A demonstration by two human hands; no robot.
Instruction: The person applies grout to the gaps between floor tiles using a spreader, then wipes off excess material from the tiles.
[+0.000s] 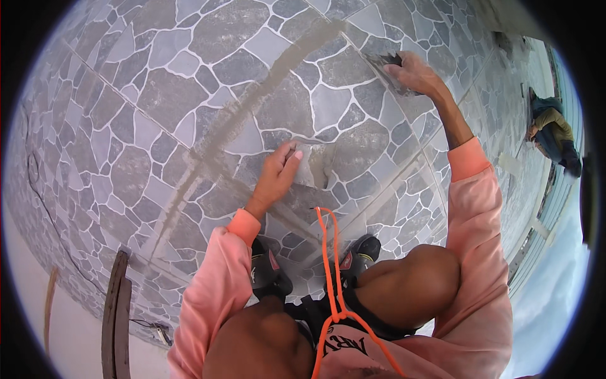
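Note:
Pattern-printed grey stone-look tiles (170,95) cover the floor under both hands. My left hand (278,172) is closed on the edge of a flat, pale, squarish plate (314,165) with grey paste smeared on it, held just above the tiles. Farther off to the right, my right hand (416,74) grips a flat scraper (392,61) with a dark, paste-stained blade. It lies low against the floor along a straight tile joint. A broad band of grey grout (252,98) is smeared over another joint, from far right of middle toward the near left.
My shoes (361,254) rest on the tiles, and an orange cord (327,265) hangs between my knees. Weathered wooden planks (117,309) and a dark cable (47,208) lie at the left. Another person (552,129) crouches at the far right, near blue-grey corrugated sheeting (533,252).

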